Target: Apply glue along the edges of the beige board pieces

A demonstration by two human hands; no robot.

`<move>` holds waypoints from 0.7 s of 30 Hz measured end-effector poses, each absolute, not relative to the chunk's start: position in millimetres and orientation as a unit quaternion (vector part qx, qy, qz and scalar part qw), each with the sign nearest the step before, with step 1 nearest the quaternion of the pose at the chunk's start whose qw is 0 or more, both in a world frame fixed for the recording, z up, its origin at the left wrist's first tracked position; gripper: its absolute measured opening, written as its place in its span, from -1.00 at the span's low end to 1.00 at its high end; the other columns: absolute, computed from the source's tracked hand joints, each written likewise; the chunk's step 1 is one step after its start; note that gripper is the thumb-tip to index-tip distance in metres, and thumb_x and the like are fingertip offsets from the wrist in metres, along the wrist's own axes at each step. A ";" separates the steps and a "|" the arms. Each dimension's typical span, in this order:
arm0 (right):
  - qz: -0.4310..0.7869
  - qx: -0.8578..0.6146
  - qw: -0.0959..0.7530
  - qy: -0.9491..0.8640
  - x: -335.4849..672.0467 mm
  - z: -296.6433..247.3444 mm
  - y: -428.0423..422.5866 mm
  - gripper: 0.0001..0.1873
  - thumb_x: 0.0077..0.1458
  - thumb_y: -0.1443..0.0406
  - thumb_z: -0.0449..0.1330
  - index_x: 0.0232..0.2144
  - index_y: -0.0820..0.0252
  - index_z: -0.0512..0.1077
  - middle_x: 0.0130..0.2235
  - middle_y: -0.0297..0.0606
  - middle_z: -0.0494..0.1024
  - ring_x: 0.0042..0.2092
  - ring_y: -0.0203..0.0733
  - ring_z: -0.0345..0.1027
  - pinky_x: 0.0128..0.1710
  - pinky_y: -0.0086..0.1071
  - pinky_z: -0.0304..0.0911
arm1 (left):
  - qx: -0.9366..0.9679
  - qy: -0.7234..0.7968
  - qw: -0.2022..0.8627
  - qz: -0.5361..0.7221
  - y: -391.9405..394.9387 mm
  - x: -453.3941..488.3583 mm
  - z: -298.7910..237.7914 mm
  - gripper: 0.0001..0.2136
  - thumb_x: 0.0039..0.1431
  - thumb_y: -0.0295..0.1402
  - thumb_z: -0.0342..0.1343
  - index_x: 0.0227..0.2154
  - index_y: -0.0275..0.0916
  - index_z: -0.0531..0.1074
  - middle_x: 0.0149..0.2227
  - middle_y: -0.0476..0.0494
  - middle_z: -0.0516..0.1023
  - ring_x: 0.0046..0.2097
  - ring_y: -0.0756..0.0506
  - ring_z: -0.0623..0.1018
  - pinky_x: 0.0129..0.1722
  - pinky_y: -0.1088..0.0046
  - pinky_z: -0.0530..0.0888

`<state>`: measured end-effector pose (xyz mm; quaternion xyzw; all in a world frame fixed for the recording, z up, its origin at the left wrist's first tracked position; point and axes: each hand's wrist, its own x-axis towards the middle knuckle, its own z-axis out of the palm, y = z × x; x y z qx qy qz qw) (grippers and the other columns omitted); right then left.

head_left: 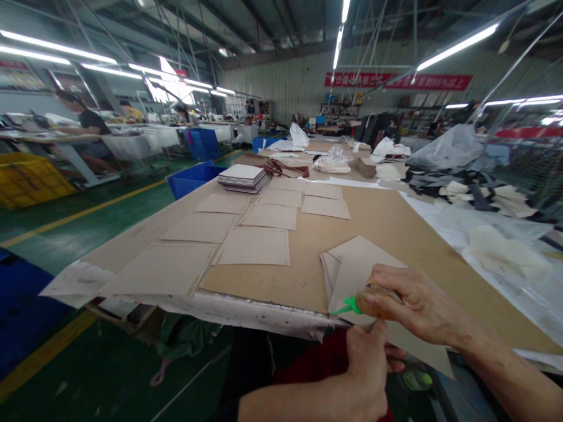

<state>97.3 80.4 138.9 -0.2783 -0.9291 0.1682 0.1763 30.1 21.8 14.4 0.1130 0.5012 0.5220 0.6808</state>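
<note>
My right hand [407, 299] is wrapped round a brownish glue bottle [373, 302] with a green nozzle [349, 306]. The bottle is tilted, and its tip points left, close over the near edge of a beige sheet [365, 258]. More sheets lie under that one in an uneven stack. Below the bottle, my left hand [369, 357] is closed at the table's front edge, its thumb up against the near edge of the sheets. A sheet corner [422, 346] sticks out past both hands to the right. Part of the left fingers is hidden behind the hand.
Several beige panels [255, 246] lie in rows on the brown board [373, 211] to the left. Behind them are a stack of panels [244, 177] and a blue bin [193, 179]. Dark and cream scraps [479, 190] pile up at right. People sit at benches far left.
</note>
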 end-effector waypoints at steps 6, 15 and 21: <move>0.094 -0.337 0.180 -0.919 105.3 134.5 101.0 -0.68 0.26 0.16 -0.02 -0.49 0.16 0.30 -0.45 -0.35 0.32 -0.41 -0.24 0.20 -0.41 -0.35 0.00 | 0.127 0.510 0.679 0.513 21.6 30.9 10.7 -0.80 0.17 -0.30 -0.01 -0.28 -0.37 0.31 -0.40 -0.24 0.53 -0.52 0.01 0.50 -0.66 0.64 0.30; 0.013 -0.429 0.199 -0.881 115.0 125.6 150.7 -0.69 0.19 0.14 -0.01 -0.52 0.15 0.30 -0.44 -0.35 0.39 -0.41 -0.23 0.23 -0.44 -0.36 -0.03 | 0.126 0.511 0.676 0.515 21.2 29.8 15.8 -0.80 0.17 -0.30 -0.02 -0.28 -0.37 0.29 -0.41 -0.23 0.51 -0.51 -0.01 0.51 -0.66 0.63 0.31; -0.009 -0.449 0.214 -0.868 116.1 122.7 171.0 -0.71 0.19 0.15 0.00 -0.51 0.15 0.29 -0.45 -0.35 0.37 -0.42 -0.21 0.22 -0.44 -0.35 -0.07 | 0.118 0.515 0.672 0.519 22.7 29.9 11.6 -0.78 0.13 -0.25 0.03 -0.33 -0.34 0.28 -0.48 -0.14 0.45 -0.48 -0.06 0.53 -0.66 0.61 0.35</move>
